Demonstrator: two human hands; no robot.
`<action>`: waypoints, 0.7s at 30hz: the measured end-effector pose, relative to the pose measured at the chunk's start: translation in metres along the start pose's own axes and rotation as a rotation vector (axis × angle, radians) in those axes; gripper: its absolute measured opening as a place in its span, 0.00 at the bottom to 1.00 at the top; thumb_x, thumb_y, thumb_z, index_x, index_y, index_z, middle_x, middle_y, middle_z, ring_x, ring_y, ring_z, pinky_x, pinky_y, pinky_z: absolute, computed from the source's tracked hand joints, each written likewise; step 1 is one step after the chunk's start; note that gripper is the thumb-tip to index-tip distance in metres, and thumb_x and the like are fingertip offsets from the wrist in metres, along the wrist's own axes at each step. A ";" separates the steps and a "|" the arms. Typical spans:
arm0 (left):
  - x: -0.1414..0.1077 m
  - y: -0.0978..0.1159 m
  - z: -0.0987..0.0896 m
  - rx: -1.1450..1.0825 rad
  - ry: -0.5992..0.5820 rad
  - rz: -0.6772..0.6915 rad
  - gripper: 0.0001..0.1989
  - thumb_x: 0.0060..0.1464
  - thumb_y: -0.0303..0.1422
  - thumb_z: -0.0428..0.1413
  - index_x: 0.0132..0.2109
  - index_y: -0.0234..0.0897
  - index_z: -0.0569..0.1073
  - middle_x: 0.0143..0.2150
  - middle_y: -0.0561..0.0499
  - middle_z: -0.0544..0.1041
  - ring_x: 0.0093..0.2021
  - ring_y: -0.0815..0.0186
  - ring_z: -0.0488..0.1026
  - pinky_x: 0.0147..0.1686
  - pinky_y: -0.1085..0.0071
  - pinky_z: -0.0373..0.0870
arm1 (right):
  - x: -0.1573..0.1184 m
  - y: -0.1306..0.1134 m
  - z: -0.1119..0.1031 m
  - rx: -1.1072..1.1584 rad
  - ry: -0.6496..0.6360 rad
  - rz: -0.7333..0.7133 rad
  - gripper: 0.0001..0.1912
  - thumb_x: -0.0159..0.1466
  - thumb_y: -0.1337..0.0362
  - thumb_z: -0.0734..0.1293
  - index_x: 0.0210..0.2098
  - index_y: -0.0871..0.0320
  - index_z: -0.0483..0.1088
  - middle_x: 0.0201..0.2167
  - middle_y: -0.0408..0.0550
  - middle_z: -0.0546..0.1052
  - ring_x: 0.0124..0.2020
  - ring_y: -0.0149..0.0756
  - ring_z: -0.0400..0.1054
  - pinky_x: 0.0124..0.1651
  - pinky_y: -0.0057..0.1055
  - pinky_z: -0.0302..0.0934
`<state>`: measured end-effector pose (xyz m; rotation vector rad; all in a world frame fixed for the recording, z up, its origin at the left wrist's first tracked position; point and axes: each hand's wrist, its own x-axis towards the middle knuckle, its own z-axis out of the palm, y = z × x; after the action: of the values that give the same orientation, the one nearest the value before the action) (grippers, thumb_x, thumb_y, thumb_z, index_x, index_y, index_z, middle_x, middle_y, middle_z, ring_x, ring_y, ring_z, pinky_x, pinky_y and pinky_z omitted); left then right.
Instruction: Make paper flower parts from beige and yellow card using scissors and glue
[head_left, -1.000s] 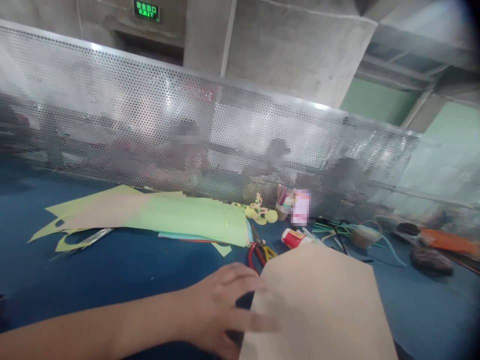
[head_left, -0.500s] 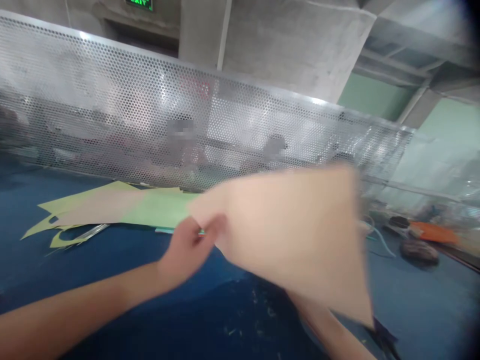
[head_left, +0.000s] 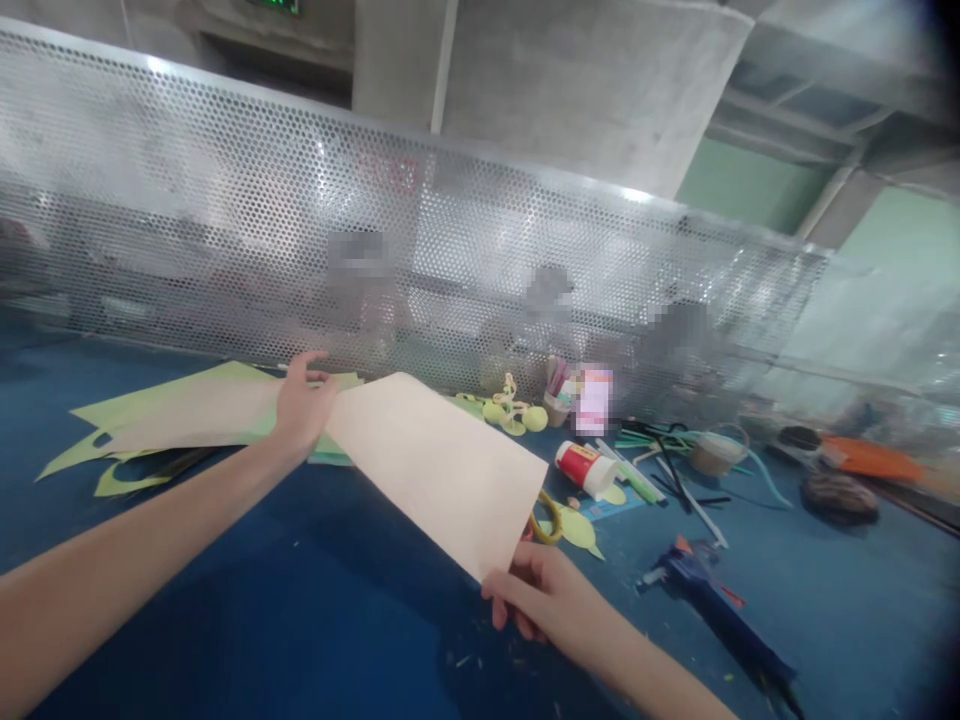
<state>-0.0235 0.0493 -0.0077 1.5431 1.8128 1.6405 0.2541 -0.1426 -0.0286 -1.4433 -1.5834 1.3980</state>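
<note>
Landmark: red-and-white bottle [head_left: 583,466] lying on bench [head_left: 225,610]. Cream sheet [head_left: 439,465] left of bottle, far end overlapping paper stack [head_left: 202,412]. Right hand [head_left: 544,595] nearer than bottle, grip pinching sheet's near corner between thumb and fingers. Left hand [head_left: 306,405] well left of bottle, at sheet's far end; cannot tell whether grip holds it. Yellow handle [head_left: 557,520] just nearer than bottle, partly behind sheet. Dark-blue glue gun [head_left: 716,600] right of bottle, nearer.
</note>
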 end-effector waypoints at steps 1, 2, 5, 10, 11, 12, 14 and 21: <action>0.005 -0.002 -0.002 0.025 -0.003 0.015 0.23 0.45 0.30 0.49 0.52 0.41 0.65 0.36 0.52 0.71 0.28 0.65 0.69 0.25 0.72 0.65 | 0.000 0.000 0.000 -0.029 -0.010 0.003 0.11 0.58 0.58 0.62 0.28 0.61 0.67 0.18 0.41 0.70 0.14 0.21 0.54 0.17 0.18 0.47; 0.008 -0.004 -0.004 0.041 -0.004 0.033 0.20 0.44 0.30 0.50 0.48 0.40 0.69 0.34 0.52 0.71 0.29 0.64 0.69 0.27 0.70 0.66 | -0.001 0.000 0.000 -0.060 -0.015 0.002 0.11 0.58 0.59 0.62 0.28 0.61 0.67 0.18 0.40 0.70 0.14 0.21 0.54 0.17 0.18 0.47; 0.010 0.000 -0.010 0.135 -0.002 0.167 0.13 0.44 0.31 0.51 0.38 0.39 0.74 0.33 0.50 0.71 0.35 0.61 0.69 0.39 0.65 0.66 | -0.002 -0.001 -0.002 -0.156 -0.038 -0.025 0.10 0.59 0.60 0.61 0.27 0.61 0.67 0.18 0.40 0.69 0.15 0.22 0.55 0.19 0.19 0.49; -0.019 0.035 -0.010 0.184 -0.210 0.527 0.11 0.50 0.33 0.49 0.39 0.37 0.73 0.36 0.48 0.72 0.38 0.63 0.68 0.41 0.68 0.65 | -0.003 -0.002 -0.004 -0.238 -0.078 -0.073 0.10 0.60 0.61 0.61 0.28 0.60 0.67 0.18 0.40 0.69 0.19 0.23 0.59 0.22 0.19 0.52; -0.030 0.044 -0.010 0.132 -0.331 0.558 0.12 0.51 0.34 0.49 0.41 0.37 0.72 0.36 0.49 0.72 0.36 0.65 0.69 0.39 0.69 0.66 | -0.003 -0.002 -0.004 -0.227 -0.080 -0.050 0.11 0.60 0.60 0.61 0.28 0.60 0.68 0.19 0.40 0.69 0.18 0.23 0.59 0.21 0.19 0.52; -0.041 0.052 -0.009 0.098 -0.496 0.577 0.13 0.53 0.36 0.49 0.43 0.38 0.71 0.35 0.50 0.73 0.35 0.66 0.70 0.38 0.70 0.66 | -0.002 -0.002 -0.005 -0.207 -0.081 -0.020 0.12 0.60 0.58 0.61 0.29 0.61 0.68 0.19 0.41 0.69 0.18 0.23 0.58 0.20 0.19 0.51; -0.065 0.065 -0.010 0.104 -0.882 0.655 0.14 0.52 0.42 0.50 0.43 0.42 0.72 0.36 0.52 0.74 0.36 0.66 0.70 0.38 0.71 0.66 | 0.000 -0.002 -0.006 -0.154 -0.081 0.025 0.15 0.60 0.54 0.60 0.29 0.61 0.67 0.19 0.41 0.69 0.16 0.22 0.56 0.18 0.18 0.49; -0.128 0.067 -0.009 0.288 -1.110 1.024 0.34 0.38 0.52 0.59 0.50 0.36 0.66 0.45 0.45 0.72 0.44 0.57 0.67 0.43 0.64 0.65 | 0.004 0.002 -0.008 -0.010 -0.085 0.030 0.21 0.57 0.48 0.63 0.29 0.63 0.67 0.19 0.42 0.71 0.16 0.21 0.56 0.19 0.18 0.49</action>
<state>0.0571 -0.0712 -0.0050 2.9068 0.6384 0.3479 0.2608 -0.1365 -0.0289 -1.4357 -1.6299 1.4885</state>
